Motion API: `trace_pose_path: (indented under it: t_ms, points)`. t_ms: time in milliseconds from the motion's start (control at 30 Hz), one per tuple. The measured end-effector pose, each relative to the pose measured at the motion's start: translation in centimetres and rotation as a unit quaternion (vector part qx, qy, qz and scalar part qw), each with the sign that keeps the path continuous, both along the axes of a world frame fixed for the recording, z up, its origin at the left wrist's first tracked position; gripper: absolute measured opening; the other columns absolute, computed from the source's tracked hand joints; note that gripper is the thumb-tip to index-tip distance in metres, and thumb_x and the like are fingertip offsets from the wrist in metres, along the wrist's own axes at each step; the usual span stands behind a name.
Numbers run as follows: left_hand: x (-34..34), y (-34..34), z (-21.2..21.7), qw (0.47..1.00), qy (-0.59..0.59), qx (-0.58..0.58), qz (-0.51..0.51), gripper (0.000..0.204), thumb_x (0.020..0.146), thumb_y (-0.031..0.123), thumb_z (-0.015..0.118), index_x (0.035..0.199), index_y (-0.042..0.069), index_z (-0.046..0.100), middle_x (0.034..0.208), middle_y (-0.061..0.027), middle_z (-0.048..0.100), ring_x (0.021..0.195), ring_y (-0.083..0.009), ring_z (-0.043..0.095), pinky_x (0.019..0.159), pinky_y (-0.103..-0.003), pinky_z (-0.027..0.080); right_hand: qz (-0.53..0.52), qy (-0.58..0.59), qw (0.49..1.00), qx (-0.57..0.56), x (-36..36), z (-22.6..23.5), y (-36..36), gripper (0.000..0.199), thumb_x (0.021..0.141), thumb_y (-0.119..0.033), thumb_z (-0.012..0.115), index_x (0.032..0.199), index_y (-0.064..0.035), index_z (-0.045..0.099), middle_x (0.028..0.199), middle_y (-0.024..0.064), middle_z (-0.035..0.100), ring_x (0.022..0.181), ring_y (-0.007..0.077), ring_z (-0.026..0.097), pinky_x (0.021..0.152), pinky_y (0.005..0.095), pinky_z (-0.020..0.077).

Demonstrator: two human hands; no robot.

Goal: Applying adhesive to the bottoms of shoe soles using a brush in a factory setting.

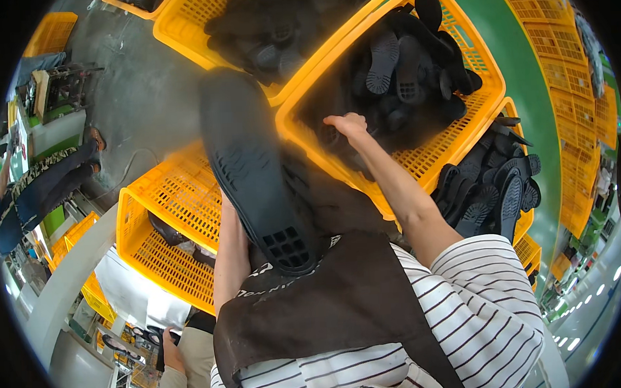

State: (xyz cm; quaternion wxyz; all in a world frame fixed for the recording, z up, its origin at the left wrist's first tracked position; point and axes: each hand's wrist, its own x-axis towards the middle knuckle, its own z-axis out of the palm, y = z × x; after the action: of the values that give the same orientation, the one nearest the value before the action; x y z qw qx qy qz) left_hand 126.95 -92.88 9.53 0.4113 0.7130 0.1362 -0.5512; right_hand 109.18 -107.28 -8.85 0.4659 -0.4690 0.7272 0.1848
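A black shoe sole [251,169] rises upright close before me, tread side toward me, with an open grid at its lower end. My left forearm [232,255] runs up behind it. The sole covers my left hand, which appears to hold it from behind. My right hand [349,126] reaches over the near left part of a yellow crate [459,146] with a finger stretched out to the left. Nothing can be made out in its grip. Inside that crate lies a heap of black soles [409,67], partly blurred.
Another yellow crate [182,31] with dark soles stands beyond, and one heaped with soles [488,188] stands at the right. Yellow crates [165,230] sit at my left. Stacked crates [568,116] line the far right. Other people's legs [50,179] and a hand [171,353] show at left.
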Motion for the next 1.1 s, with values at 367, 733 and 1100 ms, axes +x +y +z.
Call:
trace_pose_path:
  t_ms: [367, 733, 1100]
  points:
    - [0.5, -1.5, -1.8, 0.999, 0.041, 0.008, 0.034, 0.076, 0.084, 0.063, 0.052, 0.134, 0.006, 0.049, 0.129, -0.0131, 0.057, 0.111, -0.0270, 0.058, 0.098, -0.042, 0.047, -0.328, -0.387, 0.856, -0.104, -6.7, 2.1, -7.8, 0.050, 0.076, -0.022, 0.075, 0.111, 0.0103, 0.058, 0.101, 0.0160, 0.066, 0.090, 0.0230, 0.065, 0.081, 0.0324, 0.0512]
    - [0.5, -0.2, -2.5, 0.995, 0.075, 0.022, 0.061, 0.075, 0.084, 0.062, 0.054, 0.133, 0.006, 0.049, 0.129, -0.0127, 0.056, 0.111, -0.0269, 0.057, 0.098, -0.042, 0.047, -0.273, -0.097, 0.946, -0.143, -8.3, -12.4, -21.9, 0.101, 0.062, -0.031, 0.086, 0.137, 0.0094, 0.032, 0.133, 0.0198, 0.052, 0.117, 0.0270, 0.055, 0.100, 0.0296, 0.0424]
    - [0.7, 0.5, -3.2, 0.988, 0.110, 0.039, 0.101, 0.074, 0.083, 0.060, 0.056, 0.133, 0.006, 0.049, 0.130, -0.0122, 0.056, 0.112, -0.0268, 0.057, 0.098, -0.042, 0.046, -0.314, -0.092, 0.936, -0.128, -5.9, -11.5, -20.8, 0.080, 0.064, -0.038, 0.085, 0.125, 0.0026, 0.053, 0.128, 0.0160, 0.056, 0.114, 0.0247, 0.055, 0.096, 0.0329, 0.0430]
